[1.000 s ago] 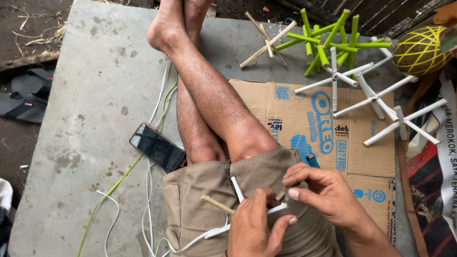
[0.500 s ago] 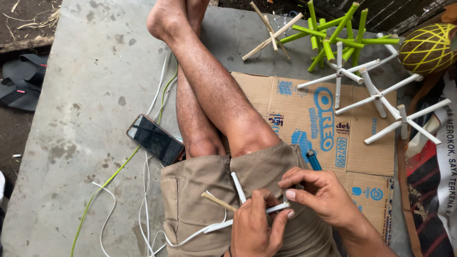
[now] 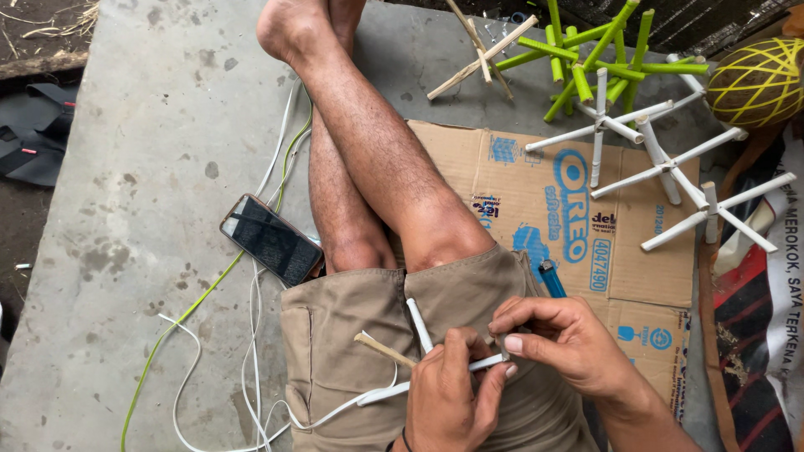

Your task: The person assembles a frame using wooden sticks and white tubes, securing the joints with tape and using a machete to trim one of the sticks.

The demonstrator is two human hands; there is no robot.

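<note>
At the far left, dark sandals (image 3: 33, 151) lie off the edge of a grey concrete slab (image 3: 142, 125). Further right, long green and white strips (image 3: 251, 368) trail across the slab past a black phone (image 3: 272, 240) lying face up beside the person's crossed bare legs. On the lap of the khaki shorts (image 3: 335, 351), the left hand (image 3: 452, 398) is closed around a small frame of crossed sticks (image 3: 416, 335), white ones with one tan. Just right of it, the right hand (image 3: 569, 343) pinches the frame's crossing point between thumb and fingers, touching the left hand. A blue lighter (image 3: 551, 279) lies on flattened cardboard (image 3: 636, 251) beside the thigh. Beyond sit finished white stick frames (image 3: 662, 163), green ones (image 3: 590, 59), and a yellow woven ball (image 3: 758, 79) at the far right.
</note>
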